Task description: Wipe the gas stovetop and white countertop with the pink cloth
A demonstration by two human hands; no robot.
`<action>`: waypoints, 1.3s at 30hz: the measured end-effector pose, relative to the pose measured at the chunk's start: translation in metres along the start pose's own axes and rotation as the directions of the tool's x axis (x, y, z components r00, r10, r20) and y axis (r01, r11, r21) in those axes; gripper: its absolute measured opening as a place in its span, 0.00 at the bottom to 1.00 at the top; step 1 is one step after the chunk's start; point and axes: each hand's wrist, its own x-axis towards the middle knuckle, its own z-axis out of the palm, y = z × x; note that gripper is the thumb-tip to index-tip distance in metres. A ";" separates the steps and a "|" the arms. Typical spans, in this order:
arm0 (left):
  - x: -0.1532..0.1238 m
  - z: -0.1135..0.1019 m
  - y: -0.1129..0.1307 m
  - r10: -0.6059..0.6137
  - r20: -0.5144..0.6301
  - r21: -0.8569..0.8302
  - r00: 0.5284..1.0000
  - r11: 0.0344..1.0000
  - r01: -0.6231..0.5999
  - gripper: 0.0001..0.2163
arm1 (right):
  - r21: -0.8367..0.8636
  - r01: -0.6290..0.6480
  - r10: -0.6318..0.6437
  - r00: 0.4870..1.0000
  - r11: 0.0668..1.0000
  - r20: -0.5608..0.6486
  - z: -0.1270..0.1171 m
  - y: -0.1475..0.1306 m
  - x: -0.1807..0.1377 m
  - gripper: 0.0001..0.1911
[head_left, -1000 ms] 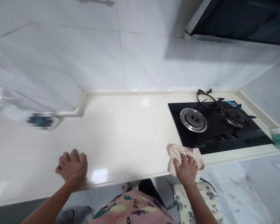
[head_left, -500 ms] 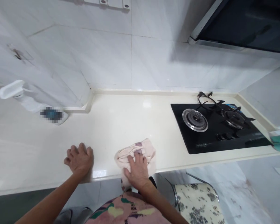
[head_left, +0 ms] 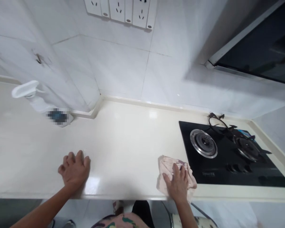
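Observation:
A pale pink cloth (head_left: 165, 177) lies bunched on the cream countertop (head_left: 123, 148), close to the front edge and the left side of the black gas stove (head_left: 218, 174). My right hand (head_left: 178, 183) grips it from above, pressing it down with thumb and fingers apart. The cloth's right edge meets or nearly meets the stove's lower left corner. Further left, my left hand (head_left: 74, 169) rests on the bare counter, fingers apart and slightly bent, with nothing in it.
A white spray bottle (head_left: 38, 103) lies or leans at the left by the wall corner; its label is blurred. Loose black pan supports (head_left: 217, 122) sit at the stove's back. Wall sockets (head_left: 118, 11) and a dark range hood (head_left: 258, 41) are above. A chair (head_left: 199, 221) stands below the counter edge.
My right hand has slid the cloth right along the counter, from the middle to beside the stove. My left hand stays on the counter. The camera view has shifted.

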 end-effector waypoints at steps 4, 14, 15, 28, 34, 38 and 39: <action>0.001 0.003 -0.001 -0.031 0.019 0.027 0.999 0.999 0.031 0.29 | -0.020 0.118 -0.118 0.993 0.993 -0.016 0.017 0.007 0.065 0.41; 0.001 0.006 -0.003 -0.088 0.046 0.068 0.995 0.994 0.085 0.28 | 0.004 0.083 -0.083 0.986 0.997 0.142 0.058 -0.018 0.283 0.35; 0.000 0.006 -0.002 -0.090 0.048 0.072 0.995 0.994 0.086 0.28 | 0.008 0.069 -0.069 0.986 0.998 0.152 0.061 -0.027 0.296 0.35; -0.004 0.004 0.000 -0.058 -0.007 0.032 0.998 0.998 0.059 0.28 | 0.224 0.479 -0.528 0.792 0.849 0.307 0.033 -0.206 0.139 0.38; -0.004 0.005 0.000 -0.060 -0.004 0.033 0.998 0.998 0.061 0.28 | 0.325 0.561 -0.642 0.722 0.761 0.257 0.022 -0.167 0.068 0.39; -0.004 0.009 -0.003 -0.045 -0.012 0.024 0.999 0.999 0.045 0.27 | 0.083 0.319 -0.329 0.927 0.944 0.180 0.026 -0.084 0.117 0.32; -0.004 0.009 -0.003 -0.040 -0.016 0.017 0.999 0.999 0.040 0.27 | 0.056 0.249 -0.255 0.956 0.967 0.145 0.026 -0.063 0.128 0.32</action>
